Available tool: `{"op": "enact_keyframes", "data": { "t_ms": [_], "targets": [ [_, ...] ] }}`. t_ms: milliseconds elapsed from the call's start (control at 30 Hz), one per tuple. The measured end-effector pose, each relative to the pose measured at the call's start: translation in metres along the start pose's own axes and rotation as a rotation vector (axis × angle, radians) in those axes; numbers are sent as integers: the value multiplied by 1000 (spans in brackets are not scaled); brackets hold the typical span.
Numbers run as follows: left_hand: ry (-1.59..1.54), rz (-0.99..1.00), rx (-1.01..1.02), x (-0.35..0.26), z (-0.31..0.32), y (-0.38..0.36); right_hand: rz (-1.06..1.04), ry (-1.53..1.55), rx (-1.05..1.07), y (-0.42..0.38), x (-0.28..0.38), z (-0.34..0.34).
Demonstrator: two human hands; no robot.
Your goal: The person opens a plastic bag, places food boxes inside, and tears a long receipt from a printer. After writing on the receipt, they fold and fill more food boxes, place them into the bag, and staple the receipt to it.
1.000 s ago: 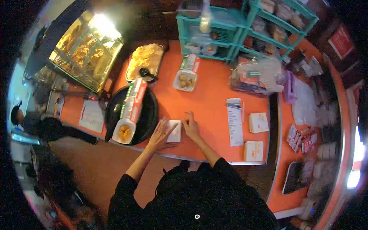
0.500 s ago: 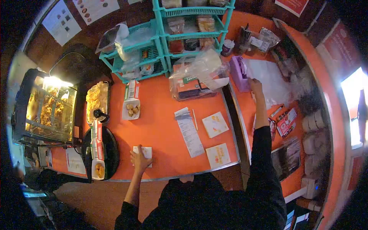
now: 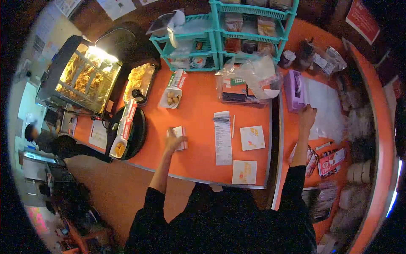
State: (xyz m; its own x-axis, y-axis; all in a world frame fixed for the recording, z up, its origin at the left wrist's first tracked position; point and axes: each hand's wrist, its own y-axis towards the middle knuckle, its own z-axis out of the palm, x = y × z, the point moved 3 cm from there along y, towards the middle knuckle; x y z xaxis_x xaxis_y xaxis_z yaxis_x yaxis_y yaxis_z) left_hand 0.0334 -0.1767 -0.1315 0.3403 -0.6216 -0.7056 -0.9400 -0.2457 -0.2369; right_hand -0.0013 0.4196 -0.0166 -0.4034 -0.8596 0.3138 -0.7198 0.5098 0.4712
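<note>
My left hand (image 3: 172, 142) rests on a small white box (image 3: 182, 136) on the orange counter, fingers around its near side. Out to the right, my right hand (image 3: 307, 116) is at the near end of a purple tape dispenser (image 3: 294, 91); its fingers are curled, and whatever they pinch is too small to make out. Between the hands lie a long printed receipt (image 3: 223, 142), a thin white stick (image 3: 233, 126) and two square packets with orange print, one (image 3: 252, 138) above the other (image 3: 244, 172).
Food in paper trays stands at the counter's back (image 3: 171, 98) and on a black round stand (image 3: 137, 139). A lit food warmer (image 3: 86, 78) is at the left, teal racks (image 3: 249, 36) at the back. Another person (image 3: 46, 137) is at far left. Red packets (image 3: 327, 163) lie right.
The view has turned, so the counter items appear shifted right and up. My right hand has drawn slightly toward me along the dispenser's near end. My left hand remains at the white box.
</note>
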Motion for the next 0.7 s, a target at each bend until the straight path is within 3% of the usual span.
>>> {"op": "enact_keyframes", "data": {
  "t_ms": [33, 100, 167, 200, 233, 300, 333, 400, 500, 567, 700],
  "targets": [
    [-220, 82, 65, -7, 5, -2, 149, -106, 80, -2, 6, -8],
    [-333, 51, 131, -64, -2, -34, 225, -122, 151, -8, -18, 13],
    [-533, -213, 429, -91, 1, -52, 298, -140, 211, -18, -24, 14],
    [-599, -301, 518, -98, 5, -57, 152, -13, 239, -24, -8, 5],
    [-616, -268, 553, -98, 10, -59, 11, 111, 270, -31, 11, -2],
    [-687, -214, 678, -110, 17, -71, -439, 699, 474, -68, 85, -1],
    [-684, -208, 680, -113, 21, -72, -304, 898, 648, -106, 137, -22],
    [-670, -136, 703, -121, 31, -76, -394, 1147, 978, -153, 202, -38],
    [-668, -153, 672, -126, 31, -83, -489, 1059, 973, -191, 237, -17],
    [-636, -254, 720, -116, 28, -76, -505, 841, 776, -198, 243, -11],
    [-796, -237, 749, -114, 7, -79, -355, 858, 973, -225, 246, 34]
  ]
}}
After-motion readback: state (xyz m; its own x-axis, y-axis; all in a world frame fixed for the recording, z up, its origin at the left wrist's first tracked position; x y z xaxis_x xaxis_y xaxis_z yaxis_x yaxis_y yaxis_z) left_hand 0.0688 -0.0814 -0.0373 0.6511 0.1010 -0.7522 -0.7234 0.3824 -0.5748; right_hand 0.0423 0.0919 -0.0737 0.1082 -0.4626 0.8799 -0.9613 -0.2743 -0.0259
